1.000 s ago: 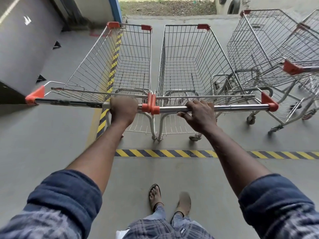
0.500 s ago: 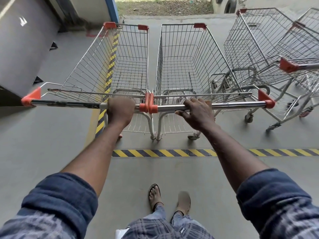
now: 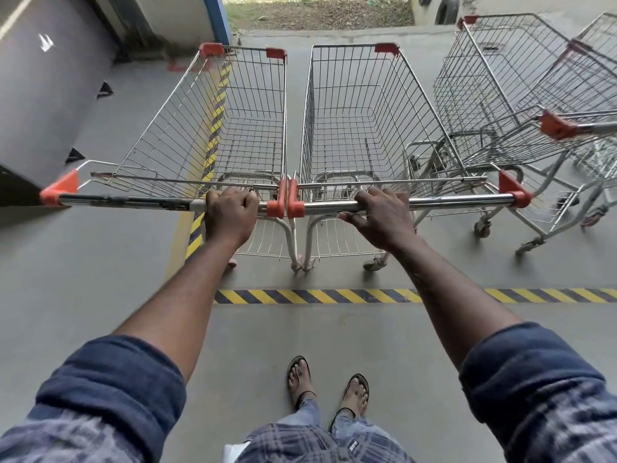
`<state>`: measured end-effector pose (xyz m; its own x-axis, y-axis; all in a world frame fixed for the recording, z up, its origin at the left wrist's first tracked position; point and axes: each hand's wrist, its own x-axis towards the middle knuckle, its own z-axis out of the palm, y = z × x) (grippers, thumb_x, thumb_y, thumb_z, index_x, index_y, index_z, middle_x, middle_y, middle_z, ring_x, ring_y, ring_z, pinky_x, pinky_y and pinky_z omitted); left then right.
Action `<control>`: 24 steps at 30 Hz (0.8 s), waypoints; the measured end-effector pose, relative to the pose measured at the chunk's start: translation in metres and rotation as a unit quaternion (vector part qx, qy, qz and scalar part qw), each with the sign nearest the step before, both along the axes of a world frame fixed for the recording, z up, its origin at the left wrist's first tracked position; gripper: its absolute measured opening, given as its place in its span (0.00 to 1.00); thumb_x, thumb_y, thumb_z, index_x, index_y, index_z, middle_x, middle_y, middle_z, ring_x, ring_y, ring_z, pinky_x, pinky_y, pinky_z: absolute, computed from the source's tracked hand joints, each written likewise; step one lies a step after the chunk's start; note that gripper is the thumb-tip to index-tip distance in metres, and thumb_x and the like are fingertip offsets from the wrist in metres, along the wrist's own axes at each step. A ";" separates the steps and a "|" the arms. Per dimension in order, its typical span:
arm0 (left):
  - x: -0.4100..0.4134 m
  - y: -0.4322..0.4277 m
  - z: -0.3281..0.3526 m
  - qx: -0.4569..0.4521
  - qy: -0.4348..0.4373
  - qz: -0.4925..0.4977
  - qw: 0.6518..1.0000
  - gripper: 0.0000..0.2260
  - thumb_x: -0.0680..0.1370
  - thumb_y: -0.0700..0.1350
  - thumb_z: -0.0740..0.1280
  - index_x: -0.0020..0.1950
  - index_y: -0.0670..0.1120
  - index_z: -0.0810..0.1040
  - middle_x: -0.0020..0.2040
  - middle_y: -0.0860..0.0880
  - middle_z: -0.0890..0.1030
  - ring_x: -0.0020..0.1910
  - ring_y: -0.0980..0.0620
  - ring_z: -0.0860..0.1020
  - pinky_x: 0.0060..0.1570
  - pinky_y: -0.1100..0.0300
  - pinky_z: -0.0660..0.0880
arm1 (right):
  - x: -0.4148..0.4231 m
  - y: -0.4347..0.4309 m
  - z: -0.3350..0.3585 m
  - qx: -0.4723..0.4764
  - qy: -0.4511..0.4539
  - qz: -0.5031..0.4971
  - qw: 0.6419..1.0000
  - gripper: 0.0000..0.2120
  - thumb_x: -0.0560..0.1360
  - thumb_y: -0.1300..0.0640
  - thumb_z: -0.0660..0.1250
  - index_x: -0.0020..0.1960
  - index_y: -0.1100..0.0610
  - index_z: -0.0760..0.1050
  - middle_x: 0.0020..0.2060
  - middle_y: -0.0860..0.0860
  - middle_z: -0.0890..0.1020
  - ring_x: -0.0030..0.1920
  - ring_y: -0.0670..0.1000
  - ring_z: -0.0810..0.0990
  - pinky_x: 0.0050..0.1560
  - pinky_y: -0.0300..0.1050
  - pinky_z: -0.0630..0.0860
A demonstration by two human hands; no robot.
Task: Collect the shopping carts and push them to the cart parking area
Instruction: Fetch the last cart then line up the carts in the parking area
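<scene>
Gripping left cart (image 3: 173,121), right cart (image 3: 427,121) — floor (image 3: 100,279) showing through both.

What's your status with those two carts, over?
Left hand grips left cart handle, right hand grips right cart handle. Both empty, side by side. Parked carts close on the right.

no legible text, trouser tag (image 3: 352,446) unreadable
</scene>
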<state>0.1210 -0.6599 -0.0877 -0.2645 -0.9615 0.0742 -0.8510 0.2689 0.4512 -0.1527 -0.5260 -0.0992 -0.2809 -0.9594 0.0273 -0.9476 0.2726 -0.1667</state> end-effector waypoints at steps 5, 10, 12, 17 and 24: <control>-0.005 0.002 0.004 0.003 -0.019 -0.007 1.000 0.18 0.84 0.50 0.56 0.58 0.43 0.82 0.61 0.43 0.79 0.63 0.41 0.68 0.61 0.51 0.63 | 0.000 0.001 -0.003 -0.004 0.003 -0.010 1.000 0.26 0.74 0.26 0.53 0.55 0.45 0.74 0.52 0.47 0.77 0.57 0.53 0.72 0.57 0.53 0.62; -0.011 0.012 0.011 0.011 -0.077 0.018 0.997 0.21 0.85 0.56 0.52 0.63 0.47 0.80 0.70 0.48 0.74 0.73 0.45 0.62 0.68 0.45 0.37 | 0.002 0.003 0.000 0.005 -0.016 -0.015 1.000 0.27 0.73 0.26 0.53 0.55 0.45 0.73 0.53 0.48 0.76 0.57 0.53 0.71 0.58 0.53 0.62; -0.013 0.014 0.012 0.022 -0.073 0.013 0.997 0.21 0.84 0.58 0.52 0.62 0.49 0.79 0.70 0.49 0.73 0.75 0.46 0.61 0.69 0.37 0.31 | 0.000 0.003 0.003 0.008 -0.047 -0.005 0.999 0.27 0.74 0.26 0.56 0.57 0.46 0.73 0.55 0.48 0.76 0.58 0.53 0.70 0.59 0.52 0.61; -0.023 0.024 0.017 0.030 -0.038 -0.013 0.999 0.20 0.82 0.61 0.56 0.66 0.51 0.75 0.69 0.48 0.74 0.73 0.45 0.65 0.72 0.37 0.36 | -0.045 0.016 0.014 0.013 -0.072 0.005 0.997 0.31 0.72 0.25 0.58 0.61 0.48 0.72 0.60 0.50 0.78 0.63 0.54 0.73 0.66 0.54 0.63; -0.057 0.044 0.019 -0.035 -0.066 -0.159 0.984 0.29 0.74 0.65 0.68 0.70 0.53 0.72 0.72 0.50 0.70 0.74 0.46 0.64 0.71 0.31 0.37 | -0.100 0.048 0.004 0.065 -0.032 -0.094 0.993 0.40 0.69 0.18 0.47 0.59 0.48 0.74 0.60 0.54 0.76 0.65 0.58 0.70 0.69 0.62 0.61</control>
<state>0.0638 -0.6157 -0.0687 -0.5636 -0.8219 0.0822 -0.7683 0.5582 0.3132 -0.2527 -0.4778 -0.0949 -0.4519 -0.8843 -0.1177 -0.8668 0.4664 -0.1764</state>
